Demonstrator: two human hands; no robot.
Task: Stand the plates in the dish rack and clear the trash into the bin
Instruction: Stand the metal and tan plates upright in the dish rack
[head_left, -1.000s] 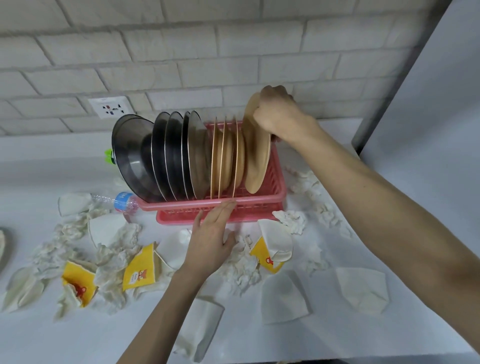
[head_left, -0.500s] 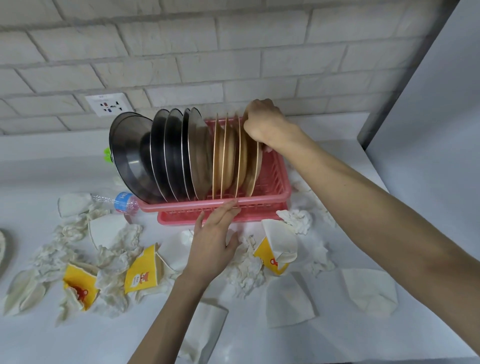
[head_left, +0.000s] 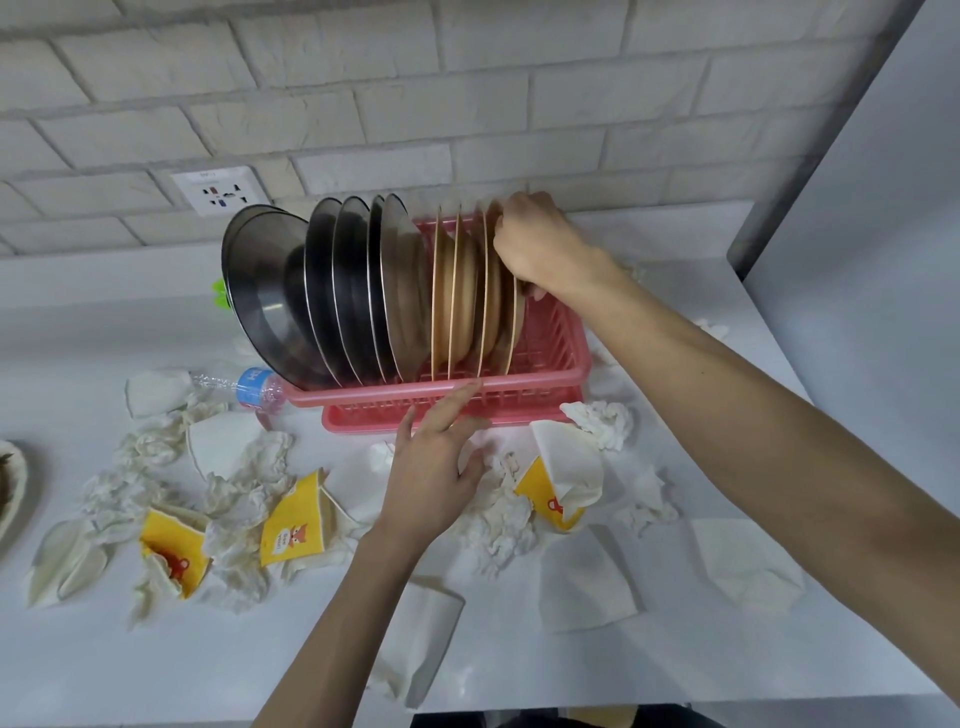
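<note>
While the right hand (head_left: 540, 244) grips the last plate (head_left: 506, 332) by its top rim, upright in the rack (head_left: 550, 374) at frame centre, I read the flat-fingered left hand (head_left: 436, 462) on the front rim as bracing. Lower frame: trash (head_left: 561, 483) uncleared.

Light: bright, soft, even.
Shadows: faint.
Shine: little, on the steel plates (head_left: 270, 291).
Edges: brick wall (head_left: 467, 78) lines bend.

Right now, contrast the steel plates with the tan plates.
The steel plates are shiny dark metal; the tan plates are matte. The steel plates lean left; the tan plates stand nearly upright. The right hand grips a tan plate, no steel plate. Both stand on edge in the pink rack.
</note>
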